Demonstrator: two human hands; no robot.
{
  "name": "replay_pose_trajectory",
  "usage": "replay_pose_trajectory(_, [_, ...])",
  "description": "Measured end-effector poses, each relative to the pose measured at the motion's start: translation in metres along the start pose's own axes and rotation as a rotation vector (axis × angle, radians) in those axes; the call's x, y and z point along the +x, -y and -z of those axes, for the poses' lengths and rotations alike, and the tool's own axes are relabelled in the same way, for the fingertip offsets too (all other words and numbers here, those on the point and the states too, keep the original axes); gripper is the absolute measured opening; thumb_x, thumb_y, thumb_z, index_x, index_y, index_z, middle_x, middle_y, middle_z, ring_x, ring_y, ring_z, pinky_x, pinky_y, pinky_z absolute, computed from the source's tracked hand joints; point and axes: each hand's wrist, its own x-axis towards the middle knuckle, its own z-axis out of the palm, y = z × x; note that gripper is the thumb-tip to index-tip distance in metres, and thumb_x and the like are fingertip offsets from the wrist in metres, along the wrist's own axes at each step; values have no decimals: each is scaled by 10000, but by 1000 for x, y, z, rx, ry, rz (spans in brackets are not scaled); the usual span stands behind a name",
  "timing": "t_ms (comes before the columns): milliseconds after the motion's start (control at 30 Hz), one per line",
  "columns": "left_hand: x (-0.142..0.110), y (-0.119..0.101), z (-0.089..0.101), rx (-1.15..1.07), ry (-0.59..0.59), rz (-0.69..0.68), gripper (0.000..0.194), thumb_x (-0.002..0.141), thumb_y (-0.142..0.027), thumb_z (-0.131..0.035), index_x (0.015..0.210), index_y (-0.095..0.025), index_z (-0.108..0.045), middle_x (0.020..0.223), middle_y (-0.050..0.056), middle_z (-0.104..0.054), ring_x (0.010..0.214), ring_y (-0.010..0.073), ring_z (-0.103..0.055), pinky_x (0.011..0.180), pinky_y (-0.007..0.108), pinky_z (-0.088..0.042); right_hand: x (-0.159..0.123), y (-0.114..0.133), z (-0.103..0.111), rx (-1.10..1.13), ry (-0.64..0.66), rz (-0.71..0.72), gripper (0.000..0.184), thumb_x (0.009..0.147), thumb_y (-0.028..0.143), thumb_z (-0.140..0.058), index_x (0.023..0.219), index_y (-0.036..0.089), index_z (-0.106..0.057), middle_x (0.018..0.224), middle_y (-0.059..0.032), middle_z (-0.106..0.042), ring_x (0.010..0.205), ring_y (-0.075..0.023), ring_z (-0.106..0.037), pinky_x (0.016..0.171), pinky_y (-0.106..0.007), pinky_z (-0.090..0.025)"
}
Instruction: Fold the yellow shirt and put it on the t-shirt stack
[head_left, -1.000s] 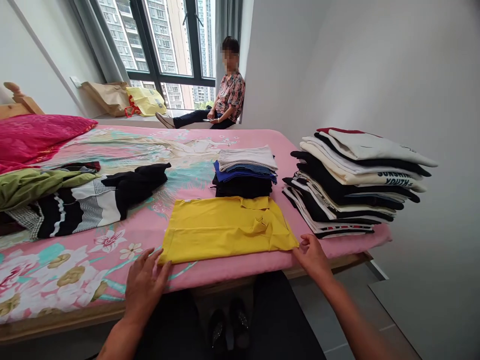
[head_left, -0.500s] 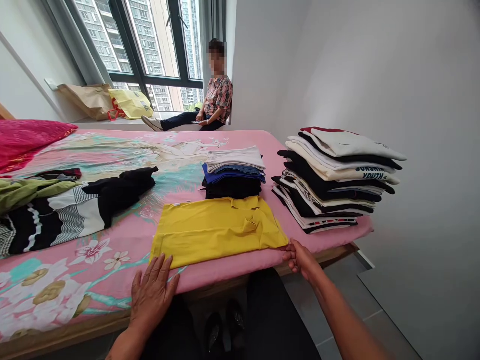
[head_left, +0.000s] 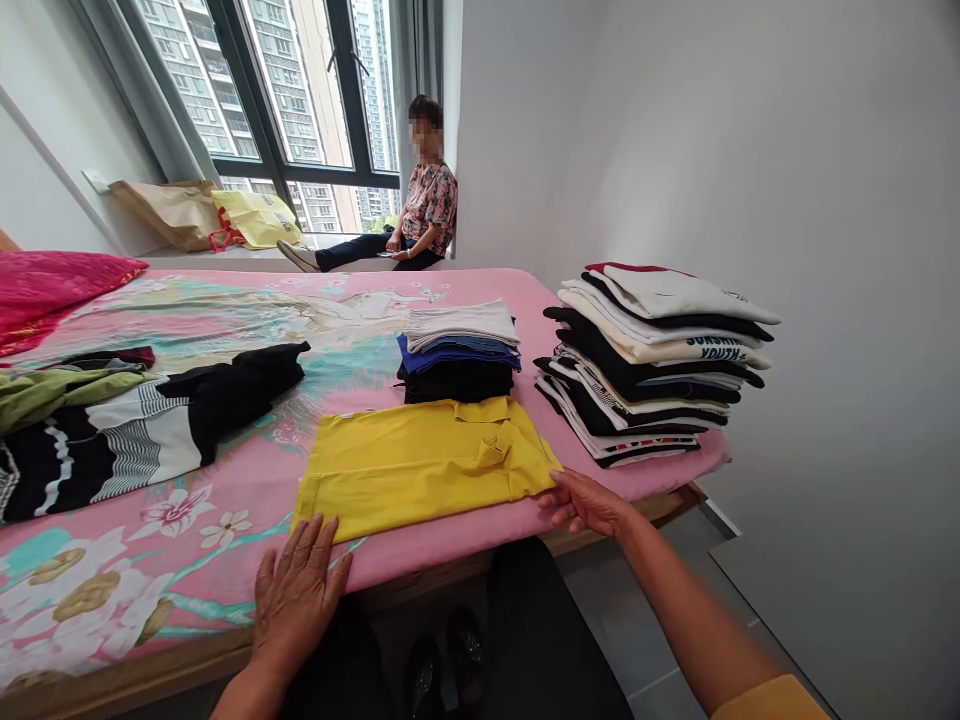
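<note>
At near edge of pink floral bed (head_left: 465,530), head view: yellow garment (head_left: 420,465) folded flat, small stack (head_left: 459,350) just behind, taller pile (head_left: 652,370) to right. Left hand (head_left: 298,590) palm down, fingertips on garment's near-left corner. Right hand (head_left: 586,502) at near-right corner; can't tell if pinching. Hands well apart.
</note>
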Motion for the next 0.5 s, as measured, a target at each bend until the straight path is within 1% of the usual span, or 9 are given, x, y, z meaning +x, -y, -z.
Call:
replay_pose_trajectory(33, [0, 0, 0, 5, 3, 1, 568, 887, -435, -287, 1358, -156, -436, 1444, 93, -410, 1364, 248, -277, 1112, 482, -132, -2, -1, 3, -6, 71, 27, 431, 786, 446, -623, 1123, 225, -472, 843, -35, -698, 545, -139, -655, 347, -170, -452])
replay_pose_trajectory(67, [0, 0, 1, 10, 5, 2, 565, 890, -432, -279, 1360, -158, -434, 1448, 88, -404, 1364, 244, -277, 1112, 480, -133, -3, -3, 6, 0, 108, 61, 428, 778, 410, -642, 1125, 227, -470, 829, -17, -692, 542, -129, -652, 347, -164, -453])
replay_pose_trajectory(100, [0, -1, 1, 16, 7, 5, 563, 892, -428, -271, 1361, -162, -432, 1452, 83, -398, 1364, 241, -276, 1112, 477, -131, -3, -5, 8, 6, 112, 95, 417, 765, 372, -661, 1109, 225, -476, 809, 1, -684, 536, -120, -648, 347, -159, -453])
replay_pose_trajectory(200, [0, -2, 1, 29, 18, 16, 562, 895, -430, -258, 1366, -173, -425, 1465, 73, -379, 1370, 231, -265, 1115, 470, -125, 1, -11, 10, -6, 51, 143, 363, 738, 306, -677, 1032, 210, -486, 751, 27, -666, 519, -111, -639, 350, -161, -460])
replay_pose_trajectory(367, [1, -2, 2, 45, 35, 22, 567, 894, -437, -254, 1369, -175, -422, 1467, 70, -377, 1373, 229, -257, 1113, 468, -131, 12, -10, 5, -108, 107, 110, 309, 777, 367, -604, 996, 209, -454, 803, -4, -678, 559, -142, -657, 378, -203, -482])
replay_pose_trajectory(433, [1, -2, 3, 51, 33, 13, 569, 896, -436, -251, 1367, -169, -425, 1465, 76, -378, 1369, 234, -263, 1109, 474, -142, 14, -6, 9, -201, 72, 112, 266, 780, 364, -564, 964, 202, -459, 818, -17, -680, 581, -149, -662, 401, -216, -491])
replay_pose_trajectory(500, [1, -2, 3, 52, 23, 1, 569, 899, -435, -250, 1366, -164, -427, 1462, 81, -383, 1365, 240, -271, 1105, 477, -151, 15, -3, 19, -324, -5, 126, 215, 762, 310, -518, 940, 197, -472, 794, -15, -679, 590, -143, -660, 422, -210, -488])
